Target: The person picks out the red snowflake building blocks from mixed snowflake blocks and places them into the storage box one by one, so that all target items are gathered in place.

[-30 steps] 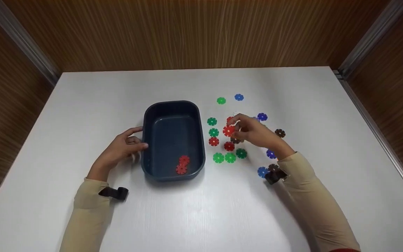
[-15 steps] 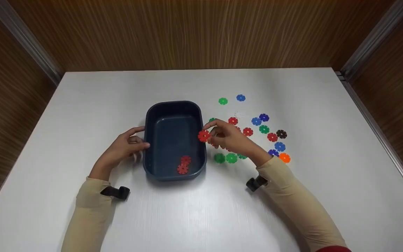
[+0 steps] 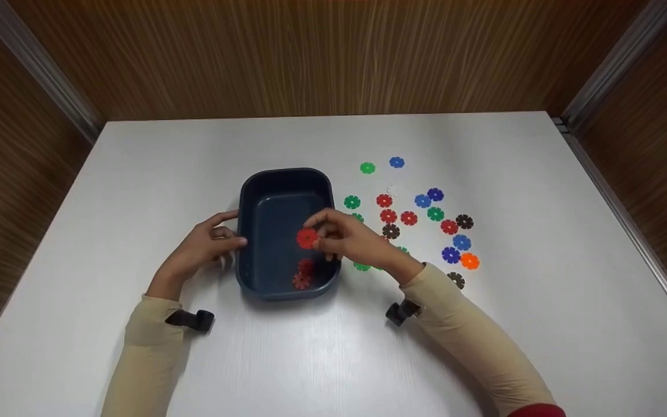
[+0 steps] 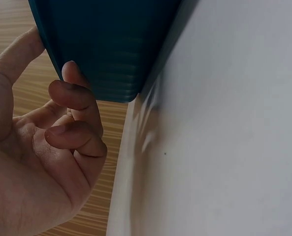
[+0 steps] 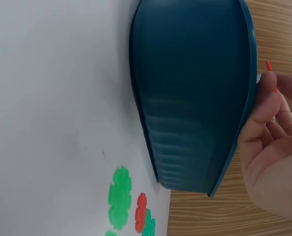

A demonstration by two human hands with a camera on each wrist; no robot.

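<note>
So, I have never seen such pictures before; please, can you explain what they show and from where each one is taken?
A person works with two bare hands at a white table. The big picture comes from a camera on the head; the two close ones come from cameras on each wrist. The left hand rests against the side of a dark blue tub. The right hand pinches a red flower disc above the tub, which has two red discs inside. More coloured discs lie to its right.
</note>
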